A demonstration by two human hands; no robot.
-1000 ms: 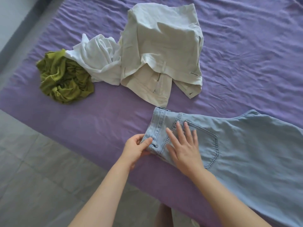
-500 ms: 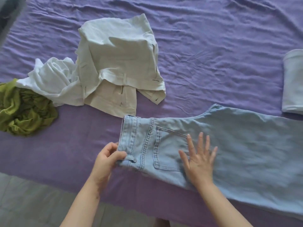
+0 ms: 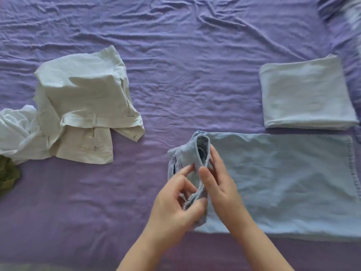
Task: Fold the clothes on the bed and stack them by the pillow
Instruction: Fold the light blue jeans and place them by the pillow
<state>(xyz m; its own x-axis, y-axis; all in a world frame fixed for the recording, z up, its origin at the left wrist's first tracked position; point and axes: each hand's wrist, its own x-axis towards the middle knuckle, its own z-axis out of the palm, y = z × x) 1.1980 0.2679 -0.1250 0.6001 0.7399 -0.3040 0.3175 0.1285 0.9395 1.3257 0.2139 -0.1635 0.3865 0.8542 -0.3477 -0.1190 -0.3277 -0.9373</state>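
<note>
Purple bedsheet [image 3: 175,55], creased, covers the whole bed surface. Light blue jeans [image 3: 273,182] lie flat at near right, legs running to the right edge; the waistband end is raised off the sheet at centre. Folded white cloth [image 3: 306,90] sits just beyond the jeans at far right, apart from them. Cream trousers [image 3: 82,98], loosely heaped, lie at left, well apart from the jeans. White garment [image 3: 15,133], crumpled, touches the trousers' left side. Green garment [image 3: 7,173] lies at the left edge, partly cut off. Left hand [image 3: 173,204]: fingers curled, pinching the raised waistband. Right hand [image 3: 220,184]: thumb and fingers closed over the waistband fold from the right. Nothing lies between jeans and folded cloth.
</note>
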